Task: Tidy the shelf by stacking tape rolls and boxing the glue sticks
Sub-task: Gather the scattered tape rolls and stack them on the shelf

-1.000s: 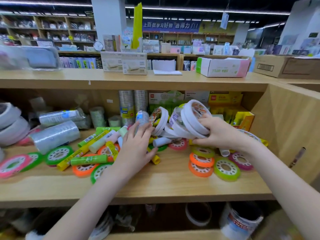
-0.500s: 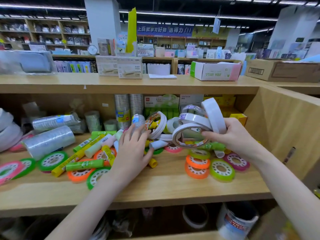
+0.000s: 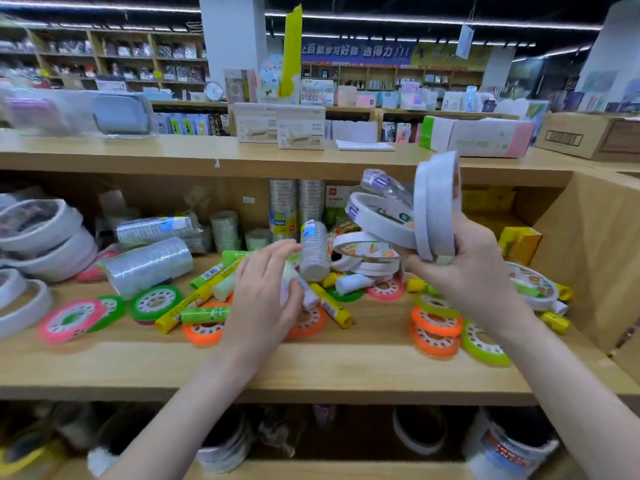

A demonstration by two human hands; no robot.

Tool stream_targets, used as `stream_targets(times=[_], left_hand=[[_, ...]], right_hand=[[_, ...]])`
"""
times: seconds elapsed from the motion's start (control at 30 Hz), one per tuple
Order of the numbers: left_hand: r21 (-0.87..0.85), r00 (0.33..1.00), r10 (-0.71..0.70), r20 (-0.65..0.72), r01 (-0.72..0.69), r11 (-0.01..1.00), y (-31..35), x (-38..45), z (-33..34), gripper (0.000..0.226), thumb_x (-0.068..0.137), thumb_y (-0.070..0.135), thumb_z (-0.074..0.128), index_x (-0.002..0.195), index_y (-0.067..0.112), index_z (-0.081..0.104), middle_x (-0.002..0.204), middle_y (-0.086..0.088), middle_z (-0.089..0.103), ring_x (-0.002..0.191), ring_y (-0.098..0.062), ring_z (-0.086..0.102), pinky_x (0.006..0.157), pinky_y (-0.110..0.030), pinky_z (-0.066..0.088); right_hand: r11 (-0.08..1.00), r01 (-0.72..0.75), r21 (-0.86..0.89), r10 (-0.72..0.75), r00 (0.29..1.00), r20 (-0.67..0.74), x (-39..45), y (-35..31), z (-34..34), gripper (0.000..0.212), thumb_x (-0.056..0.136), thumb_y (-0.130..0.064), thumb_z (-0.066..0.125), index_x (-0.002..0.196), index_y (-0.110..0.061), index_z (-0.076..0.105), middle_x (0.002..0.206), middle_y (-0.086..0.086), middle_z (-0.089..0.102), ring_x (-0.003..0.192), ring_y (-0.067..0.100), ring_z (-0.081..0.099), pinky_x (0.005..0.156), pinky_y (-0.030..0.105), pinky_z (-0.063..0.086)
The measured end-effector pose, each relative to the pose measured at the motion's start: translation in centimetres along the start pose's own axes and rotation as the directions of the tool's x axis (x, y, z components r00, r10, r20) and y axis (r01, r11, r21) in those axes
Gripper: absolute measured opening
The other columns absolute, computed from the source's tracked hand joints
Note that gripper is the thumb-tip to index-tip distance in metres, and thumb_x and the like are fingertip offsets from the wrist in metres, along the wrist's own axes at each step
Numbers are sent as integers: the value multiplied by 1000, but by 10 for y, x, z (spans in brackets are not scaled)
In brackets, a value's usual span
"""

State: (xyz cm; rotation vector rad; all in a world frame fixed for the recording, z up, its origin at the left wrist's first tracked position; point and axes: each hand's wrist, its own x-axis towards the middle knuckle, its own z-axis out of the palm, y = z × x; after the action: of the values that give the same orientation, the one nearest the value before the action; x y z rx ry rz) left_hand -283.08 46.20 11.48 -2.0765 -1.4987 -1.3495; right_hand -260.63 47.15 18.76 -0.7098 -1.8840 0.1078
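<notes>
your right hand (image 3: 467, 271) is raised above the shelf (image 3: 346, 368), fingers curled round a bunch of white tape rolls (image 3: 437, 206); two stand nearly upright in the grip, and others fan out to the left of them, tilted. below and left of that bunch, more white rolls (image 3: 363, 261) lie in a loose heap on the shelf. whether the lowest roll in your hand touches that heap is hard to tell through the blur.

your left hand (image 3: 266, 292) hangs over the glue sticks (image 3: 204, 296), fingers fairly straight and slightly spread, gripping nothing. the sticks, yellow and green, lie scattered under and to the left of that hand, mixed with flat orange rolls (image 3: 204, 332). one yellow stick (image 3: 332, 306) lies just right of your left hand. a wrapped sleeve of clear tape (image 3: 313, 249) stands on end just beyond your left fingertips.

under your right forearm, orange rolls (image 3: 436, 329) sit stacked, with a green roll (image 3: 483, 342) beside them. left of the glue sticks lie green (image 3: 156, 303) and pink (image 3: 71, 320) flat rolls, a big clear tape sleeve (image 3: 149, 263) on its side, and further left, large white rolls (image 3: 45, 237) piled up. a yellow box (image 3: 519, 242) sits at the back, right of your right hand.
</notes>
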Motion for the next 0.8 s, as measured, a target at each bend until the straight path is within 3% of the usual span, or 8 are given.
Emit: stream_targets(times=[0.13,0.3,0.43,0.53,0.6,0.7,0.73,0.8], left_hand=[[70,996,-72,-62,76,995,-33,-18,-45,39,83,22,42,118,9,53,111,-5,59,105,-16,47,93,-26,29],[161,973,-209,-96,223,961,-101,-54,-122,39,83,21,39,118,9,52,115,-6,57,109,-23,51,93,-34,38],[307,947,-288,-143,319,897,-154,-83,-185,43,82,26,41,119,6,52,119,-10,56,112,-25,48,95,-35,35],[328,875,-427,-228,482,812,-193,-102,-217,56,85,33,50,130,1,44,132,-19,45,126,-31,37,103,-48,34],[302,822,-520,-232,569,765,-210,-109,-229,75,84,33,66,140,0,29,145,-23,28,137,-31,20,112,-45,22],[282,810,-569,-142,584,761,-230,-113,-235,105,76,54,65,147,7,3,154,-18,0,143,-24,-2,112,-31,4],[285,817,-568,-105,572,770,-236,-113,-236,114,71,68,60,146,12,-5,154,-14,-7,143,-23,-7,111,-31,2],[289,813,-580,-57,569,770,-245,-111,-237,119,63,83,49,139,22,-20,151,-7,-20,141,-24,-15,112,-33,-2]], right_hand=[[988,150,-43,-137,966,220,37,-14,64,23,67,-10,66,80,8,66,90,22,66,89,33,59,74,36,44],[946,304,113,-324,866,381,81,-54,169,14,67,-12,65,69,2,62,77,15,61,79,31,57,69,38,43],[882,415,224,-469,818,331,102,-107,261,10,66,-10,65,63,-5,56,68,1,49,71,18,41,61,34,40],[868,474,152,-496,847,193,109,-144,329,14,66,-21,60,70,-8,61,77,7,60,79,21,42,64,39,40],[896,438,67,-438,852,287,105,-158,365,22,67,-23,67,85,-11,66,97,6,63,98,27,49,78,51,38],[880,473,34,-355,610,709,95,-159,394,37,77,-30,70,107,-11,62,126,5,51,125,25,35,97,50,32],[868,493,61,-368,557,744,95,-156,395,40,77,-32,70,109,-10,61,127,6,49,125,26,34,95,50,36],[877,470,100,-380,551,743,99,-152,390,49,75,-37,72,114,-10,58,129,8,47,122,28,35,93,51,39]])
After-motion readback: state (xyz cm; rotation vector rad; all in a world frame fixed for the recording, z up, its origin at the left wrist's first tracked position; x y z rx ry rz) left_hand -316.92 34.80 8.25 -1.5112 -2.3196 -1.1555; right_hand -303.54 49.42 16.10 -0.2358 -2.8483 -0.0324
